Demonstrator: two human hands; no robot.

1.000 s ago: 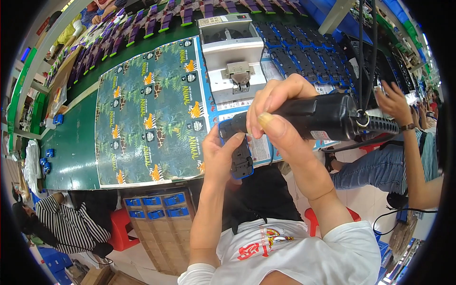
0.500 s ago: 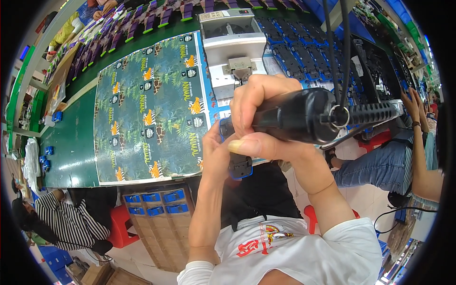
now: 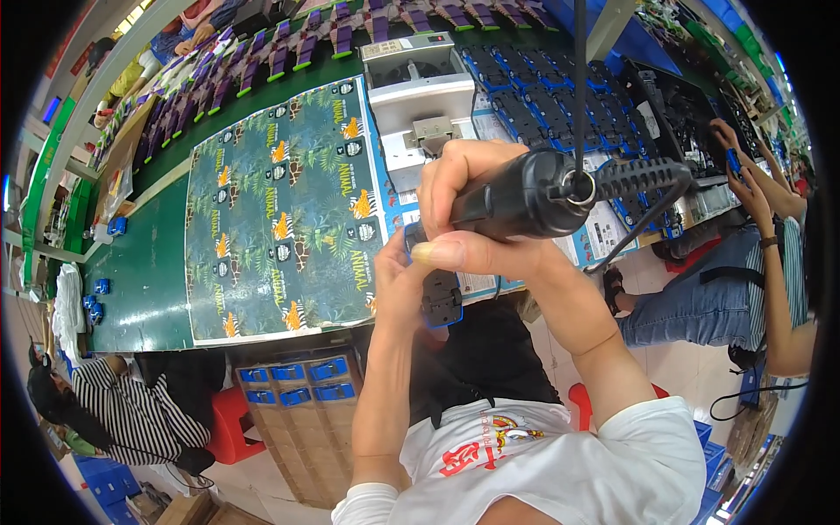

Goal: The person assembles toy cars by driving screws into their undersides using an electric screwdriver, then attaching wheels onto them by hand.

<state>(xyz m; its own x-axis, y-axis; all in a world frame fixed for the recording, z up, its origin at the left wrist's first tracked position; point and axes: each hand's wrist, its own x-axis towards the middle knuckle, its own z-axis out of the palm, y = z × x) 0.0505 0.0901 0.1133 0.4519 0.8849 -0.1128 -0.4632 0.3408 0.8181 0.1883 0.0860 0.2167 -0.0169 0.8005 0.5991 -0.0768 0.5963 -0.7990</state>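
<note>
In my right hand (image 3: 479, 253) is a black corded electric screwdriver (image 3: 503, 208), fingers wrapped round its body and thumb along its near side. Its tip is hidden behind my hands. Below it, my left hand (image 3: 395, 278) grips a toy car base (image 3: 443, 299), black with a blue edge, whose near end sticks out under my right thumb. The hands are close together, and the spot where the tool meets the base cannot be seen. Just beyond them stands a grey metal screw feeder (image 3: 422, 98).
Rows of black-and-blue car bases (image 3: 547, 96) lie right of the feeder. A sheet with animal prints (image 3: 284, 210) covers the bench to the left. Below it, a cardboard tray (image 3: 297, 437) holds several blue cars. A co-worker's hands (image 3: 744, 179) work at far right; the screwdriver's cable (image 3: 580, 79) hangs overhead.
The screwdriver and my right hand have shifted slightly left, and the tool is tilted a little differently. At far right, the co-worker's hands have moved and now show a blue part.
</note>
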